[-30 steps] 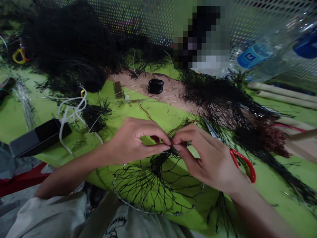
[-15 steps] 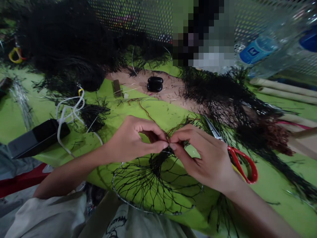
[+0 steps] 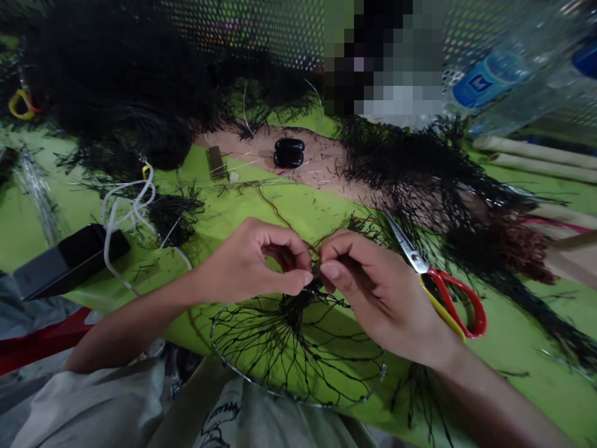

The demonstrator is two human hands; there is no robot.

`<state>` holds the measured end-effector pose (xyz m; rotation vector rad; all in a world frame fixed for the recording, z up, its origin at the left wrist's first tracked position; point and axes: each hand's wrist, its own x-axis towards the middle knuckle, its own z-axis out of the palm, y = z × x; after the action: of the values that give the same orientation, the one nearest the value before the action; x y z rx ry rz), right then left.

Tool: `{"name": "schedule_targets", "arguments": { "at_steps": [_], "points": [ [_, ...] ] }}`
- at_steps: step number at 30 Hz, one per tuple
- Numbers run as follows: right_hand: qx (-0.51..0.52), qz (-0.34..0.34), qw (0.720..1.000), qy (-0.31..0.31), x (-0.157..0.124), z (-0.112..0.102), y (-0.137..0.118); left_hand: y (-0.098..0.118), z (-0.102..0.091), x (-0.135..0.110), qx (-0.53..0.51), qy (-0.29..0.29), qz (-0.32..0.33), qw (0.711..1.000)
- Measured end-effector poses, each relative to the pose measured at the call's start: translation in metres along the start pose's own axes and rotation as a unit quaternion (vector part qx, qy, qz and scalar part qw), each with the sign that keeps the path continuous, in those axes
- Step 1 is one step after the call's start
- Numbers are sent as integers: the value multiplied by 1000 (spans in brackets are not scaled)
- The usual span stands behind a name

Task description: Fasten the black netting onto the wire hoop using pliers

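My left hand [image 3: 261, 261] is pinched, its fingertips at a thin reddish-brown string [image 3: 273, 208] by the gathered neck of a black net [image 3: 295, 314]. Close beside it, my right hand [image 3: 382, 289] pinches the same string near the knot area; the fingertips partly hide the spot. The net spreads below both hands inside a round wire hoop [image 3: 280, 394], which lies at the table's front edge by my lap. Just beyond my right hand lie scissors [image 3: 422, 266] with red and yellow handles, blades slightly parted or closed, I cannot tell.
Black netting heaps [image 3: 116, 81] lie at the back left, with more netting [image 3: 410, 162] at the right. A black case [image 3: 289, 154] sits mid-table. A dark box [image 3: 69, 258] and white cable [image 3: 108, 239] are at left. Plastic bottles [image 3: 489, 81] and pale tubes [image 3: 536, 152] occupy the back right.
My fingertips have drawn slightly apart at the string, and my right thumb and fingers have shifted their pinch. The net and hoop stay nearly in place; the view has moved a little.
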<state>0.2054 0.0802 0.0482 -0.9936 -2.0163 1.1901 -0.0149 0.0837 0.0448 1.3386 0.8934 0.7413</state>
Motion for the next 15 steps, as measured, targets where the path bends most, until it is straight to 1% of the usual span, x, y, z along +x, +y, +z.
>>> {"name": "schedule_targets", "arguments": {
  "at_steps": [3, 8, 15],
  "points": [
    [7, 10, 1000, -28, -2, 0, 3, -2, -3, 1, -5, -16, -11, 1000],
    [28, 20, 998, -52, -6, -1, 5, -3, -5, 1, -16, -28, -18, 999],
    [7, 18, 999, -47, -12, -8, 0, -2, -6, 2, -2, -30, -30, 999]
  ]
}}
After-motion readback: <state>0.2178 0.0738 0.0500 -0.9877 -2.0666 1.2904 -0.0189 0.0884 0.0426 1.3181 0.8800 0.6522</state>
